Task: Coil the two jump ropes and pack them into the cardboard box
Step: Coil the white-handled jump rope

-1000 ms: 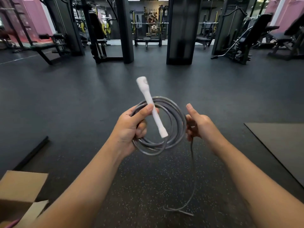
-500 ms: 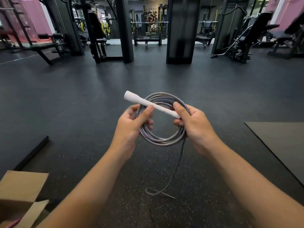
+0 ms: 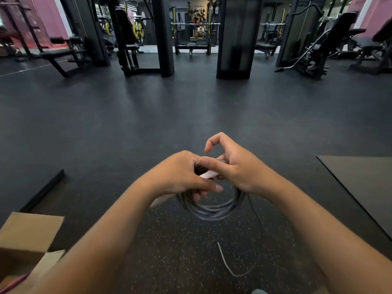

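Between both hands (image 3: 209, 175), white handle (image 3: 209, 174) lying crosswise, left-to-right.

Grey jump rope (image 3: 212, 211) coil w/ white handle (image 3: 209, 174), above black gym floor (image 3: 191, 115) w/ white/yellow speckles; tan cardboard box (image 3: 27, 232) left of coil, pink bit inside; plain dk-grey mat (image 3: 364, 183) right of coil; pink walls (image 3: 51, 15) far beyond coil.

No readable text, label, brand, number or sign anywhere: none on the cardboard box (image 3: 29, 236), none on the distant, blurred gym machines (image 3: 131, 39).
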Demonstrator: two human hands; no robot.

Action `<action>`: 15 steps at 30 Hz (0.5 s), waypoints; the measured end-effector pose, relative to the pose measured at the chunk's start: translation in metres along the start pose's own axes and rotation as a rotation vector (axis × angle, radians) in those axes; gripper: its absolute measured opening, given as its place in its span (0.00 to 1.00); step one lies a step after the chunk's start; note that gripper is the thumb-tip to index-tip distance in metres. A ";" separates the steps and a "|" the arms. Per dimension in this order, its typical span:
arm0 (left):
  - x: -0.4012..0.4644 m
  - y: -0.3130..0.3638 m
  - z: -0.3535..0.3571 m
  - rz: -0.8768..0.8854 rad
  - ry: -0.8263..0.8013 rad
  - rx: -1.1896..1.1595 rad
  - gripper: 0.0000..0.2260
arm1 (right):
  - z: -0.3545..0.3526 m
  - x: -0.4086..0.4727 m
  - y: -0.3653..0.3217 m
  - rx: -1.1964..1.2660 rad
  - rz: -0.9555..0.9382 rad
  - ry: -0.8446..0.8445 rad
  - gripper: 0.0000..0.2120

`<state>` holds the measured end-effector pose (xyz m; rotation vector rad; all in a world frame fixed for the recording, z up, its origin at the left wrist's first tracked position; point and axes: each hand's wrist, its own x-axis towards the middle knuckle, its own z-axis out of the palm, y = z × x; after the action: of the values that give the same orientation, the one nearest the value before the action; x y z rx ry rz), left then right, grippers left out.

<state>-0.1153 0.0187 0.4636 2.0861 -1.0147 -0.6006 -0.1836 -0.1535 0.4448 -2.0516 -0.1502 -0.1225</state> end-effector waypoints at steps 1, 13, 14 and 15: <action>-0.002 0.001 0.002 -0.002 0.006 -0.069 0.06 | -0.001 0.000 0.000 -0.028 -0.009 0.024 0.18; -0.007 -0.002 -0.007 0.145 -0.013 -0.197 0.09 | -0.021 -0.004 -0.002 -0.030 -0.037 0.313 0.32; -0.008 -0.002 -0.010 0.151 -0.015 -0.227 0.06 | -0.025 -0.005 0.002 -0.068 -0.026 0.327 0.33; -0.009 -0.003 -0.013 0.157 -0.012 -0.265 0.05 | -0.029 -0.006 0.007 -0.137 -0.019 0.325 0.32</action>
<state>-0.1100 0.0326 0.4704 1.7571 -1.0340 -0.6311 -0.1888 -0.1833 0.4511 -2.1347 0.0426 -0.4862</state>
